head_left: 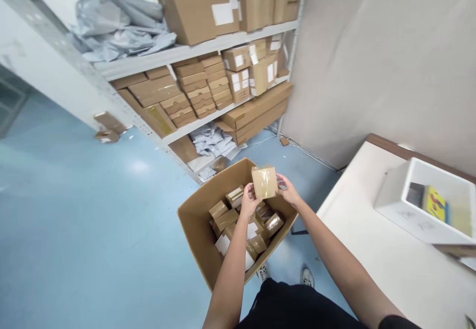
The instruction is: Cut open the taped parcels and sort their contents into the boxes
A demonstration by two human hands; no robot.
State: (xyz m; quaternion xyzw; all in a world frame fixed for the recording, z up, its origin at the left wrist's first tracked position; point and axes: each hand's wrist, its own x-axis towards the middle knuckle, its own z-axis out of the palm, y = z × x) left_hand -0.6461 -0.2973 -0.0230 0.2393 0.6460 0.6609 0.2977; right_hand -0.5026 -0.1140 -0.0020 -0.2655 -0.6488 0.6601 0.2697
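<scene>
You hold a small taped box (265,182) just right of the frame's centre, your left hand (250,201) at its lower-left corner and your right hand (287,190) on its right edge; the fingers of both are closed on it. The box is raised over the upper right part of a big open carton (197,220), where brown parcels (225,218) lie jumbled. A white shelf (201,47) stacked with boxes fills the top of your view. At right, a desk (372,249) carries a white bin (396,217).
</scene>
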